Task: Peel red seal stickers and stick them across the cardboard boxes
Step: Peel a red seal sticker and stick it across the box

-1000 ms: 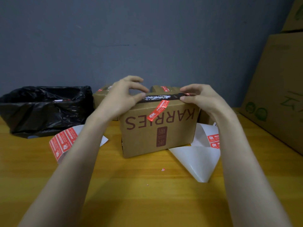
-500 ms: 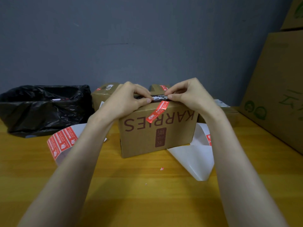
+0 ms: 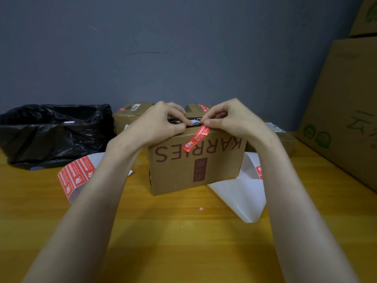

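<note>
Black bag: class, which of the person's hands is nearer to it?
Left. The left hand sits on the box at its top edge, on the side toward the bag; the right hand pinches the sticker on that edge, farther away.

Open wooden table lies before the cardboard box, our widest way in; our left hand and right hand crowd its top. A black bin bag blocks far left, tall cartons wall the right, smaller boxes stand close behind, a sticker sheet and white backing paper flank it.
</note>
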A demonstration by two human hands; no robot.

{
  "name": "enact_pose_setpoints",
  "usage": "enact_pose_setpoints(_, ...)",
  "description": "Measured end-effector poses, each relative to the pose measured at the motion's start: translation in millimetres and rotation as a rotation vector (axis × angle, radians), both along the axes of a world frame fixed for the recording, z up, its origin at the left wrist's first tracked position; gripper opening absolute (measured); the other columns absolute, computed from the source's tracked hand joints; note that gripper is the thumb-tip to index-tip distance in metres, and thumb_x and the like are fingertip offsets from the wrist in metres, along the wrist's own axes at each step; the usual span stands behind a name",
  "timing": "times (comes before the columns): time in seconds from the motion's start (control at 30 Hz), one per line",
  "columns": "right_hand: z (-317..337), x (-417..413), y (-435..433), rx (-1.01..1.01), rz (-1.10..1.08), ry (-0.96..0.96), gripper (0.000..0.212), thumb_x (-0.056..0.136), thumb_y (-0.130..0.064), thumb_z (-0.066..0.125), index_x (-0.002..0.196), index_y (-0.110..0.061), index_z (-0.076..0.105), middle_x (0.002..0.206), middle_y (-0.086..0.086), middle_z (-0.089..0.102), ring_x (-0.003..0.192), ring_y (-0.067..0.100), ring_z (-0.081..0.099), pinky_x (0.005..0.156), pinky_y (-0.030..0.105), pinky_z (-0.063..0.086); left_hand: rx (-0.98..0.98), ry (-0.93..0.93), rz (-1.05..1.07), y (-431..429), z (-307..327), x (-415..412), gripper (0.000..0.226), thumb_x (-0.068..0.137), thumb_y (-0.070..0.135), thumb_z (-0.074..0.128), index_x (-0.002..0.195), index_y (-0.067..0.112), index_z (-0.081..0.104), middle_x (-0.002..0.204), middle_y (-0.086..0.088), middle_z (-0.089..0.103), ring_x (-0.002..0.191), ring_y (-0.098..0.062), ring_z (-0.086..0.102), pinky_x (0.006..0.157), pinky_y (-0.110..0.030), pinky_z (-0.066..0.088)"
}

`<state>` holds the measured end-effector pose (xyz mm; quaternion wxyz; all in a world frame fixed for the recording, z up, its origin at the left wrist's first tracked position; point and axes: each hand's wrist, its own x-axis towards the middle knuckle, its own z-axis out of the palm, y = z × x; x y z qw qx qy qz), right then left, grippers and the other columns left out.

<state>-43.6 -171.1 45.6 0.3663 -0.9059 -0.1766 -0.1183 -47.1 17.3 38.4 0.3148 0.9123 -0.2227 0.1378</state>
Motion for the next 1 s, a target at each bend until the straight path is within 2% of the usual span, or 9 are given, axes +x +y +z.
enact_pose_setpoints(0.17,-3.1,1.6,5.4,-0.028,-0.025,-0.033,0.009,0.086,-0.019,0.065,0.079,-0.022,0.070,0.076,-0.017,0.061,0.074,-0.002,0.055,0.063,0.010,0.038,-0.025,-0.005,-0.019,1.1,0.0,-1.0,0.019,0.087,0.018,0.060,0.096,0.028,0.073,0.119,0.010,0.057,0.103,-0.004,0.050,0.085,-0.021,0.036)
enact_pose_setpoints(0.3,-1.6,1.5,4.1,-0.030,-0.031,-0.004,0.011,0.086,-0.021,0.066,0.075,-0.023,0.069,0.073,-0.016,0.060,0.073,0.000,0.055,0.069,0.018,0.043,-0.009,-0.006,-0.020,0.9,0.2,-0.6,0.019,0.087,0.018,0.060,0.096,0.028,0.073,0.114,0.013,0.056,0.101,-0.003,0.050,0.083,-0.019,0.034)
enact_pose_setpoints(0.37,-1.1,1.6,5.0,-0.037,-0.036,0.013,0.013,0.086,-0.021,0.066,0.073,-0.024,0.067,0.071,-0.014,0.060,0.070,0.001,0.054,0.068,0.019,0.043,-0.003,-0.014,-0.018,0.7,-0.2,-0.1,0.019,0.087,0.019,0.060,0.095,0.029,0.073,0.114,0.013,0.057,0.101,-0.003,0.050,0.083,-0.019,0.033)
enact_pose_setpoints(0.47,-0.9,0.8,8.3,-0.062,-0.050,0.036,0.012,0.089,-0.021,0.063,0.078,-0.019,0.067,0.073,-0.011,0.058,0.070,0.002,0.052,0.065,0.019,0.042,-0.008,-0.012,-0.025,0.8,-0.9,0.1,0.019,0.087,0.018,0.060,0.093,0.030,0.073,0.113,0.013,0.057,0.101,-0.003,0.051,0.081,-0.017,0.034)
enact_pose_setpoints(0.6,-2.3,-0.1,11.8,-0.088,-0.064,0.040,0.016,0.092,-0.020,0.059,0.078,-0.018,0.066,0.073,-0.010,0.057,0.071,0.006,0.052,0.070,0.025,0.041,-0.019,-0.013,-0.029,1.2,-1.2,0.7,0.018,0.087,0.018,0.061,0.094,0.029,0.073,0.112,0.012,0.058,0.100,-0.004,0.052,0.082,-0.019,0.035)
enact_pose_setpoints(0.7,-1.3,-0.9,11.5,-0.088,-0.082,0.038,0.016,0.091,-0.022,0.060,0.077,-0.019,0.067,0.074,-0.009,0.058,0.071,0.005,0.052,0.065,0.023,0.041,-0.009,-0.013,-0.027,1.5,-0.8,0.6,0.018,0.087,0.018,0.060,0.095,0.029,0.073,0.111,0.013,0.057,0.099,-0.004,0.051,0.079,-0.019,0.036)
enact_pose_setpoints(0.83,-1.2,-1.0,12.0,-0.125,-0.078,0.032,0.018,0.093,-0.022,0.057,0.079,-0.017,0.066,0.074,-0.008,0.057,0.071,0.007,0.051,0.065,0.025,0.039,-0.014,-0.009,-0.031,1.4,-0.8,0.3,0.018,0.087,0.018,0.060,0.094,0.029,0.073,0.110,0.013,0.057,0.098,-0.003,0.051,0.074,-0.006,0.034)
enact_pose_setpoints(1.0,-0.4,-0.9,11.1,-0.156,-0.042,0.056,0.019,0.096,-0.023,0.051,0.084,-0.016,0.064,0.077,-0.010,0.056,0.072,0.004,0.050,0.062,0.018,0.038,-0.018,0.005,-0.044,1.0,0.5,-1.3,0.023,0.087,0.018,0.060,0.090,0.040,0.066,0.108,0.014,0.056,0.097,-0.003,0.050,0.073,-0.006,0.034)
